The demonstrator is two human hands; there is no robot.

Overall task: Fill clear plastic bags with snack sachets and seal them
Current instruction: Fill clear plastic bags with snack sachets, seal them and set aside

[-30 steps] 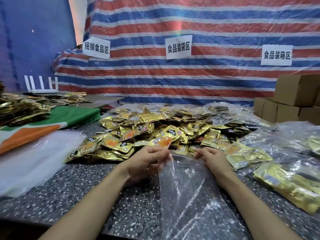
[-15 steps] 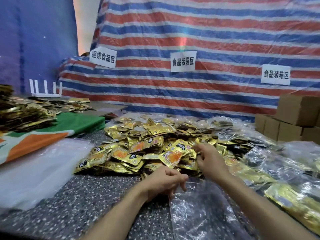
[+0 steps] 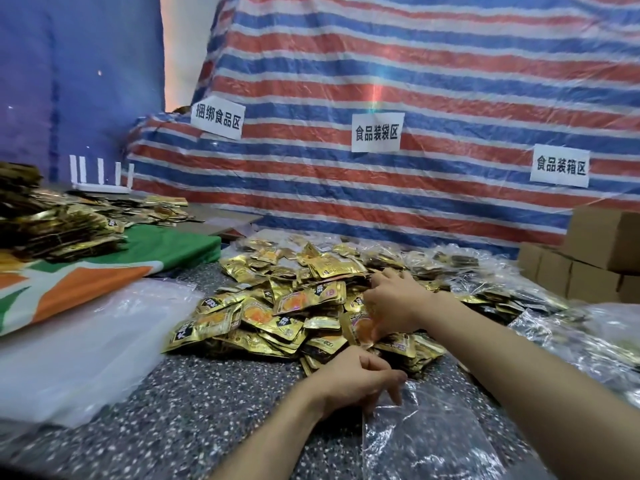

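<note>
A heap of gold snack sachets [image 3: 277, 306] lies on the speckled table [image 3: 194, 410]. A clear plastic bag [image 3: 426, 441] lies flat near the front edge. My left hand [image 3: 360, 379] pinches the bag's top left corner with curled fingers. My right hand [image 3: 394, 303] is out over the heap, its fingers curled round a gold and orange sachet [image 3: 362, 329] at the near side of the pile.
A stack of clear bags [image 3: 76, 348] lies at the left beside an orange and green cloth [image 3: 104, 271] with dark sachets on it. Filled clear bags [image 3: 571, 323] spread at the right. Cardboard boxes [image 3: 588, 258] stand far right, before a striped tarp [image 3: 415, 81].
My right hand left the bag's mouth and reached forward into the sachet heap, then closed on a sachet. My left hand stayed on the bag's corner. The camera tilted up.
</note>
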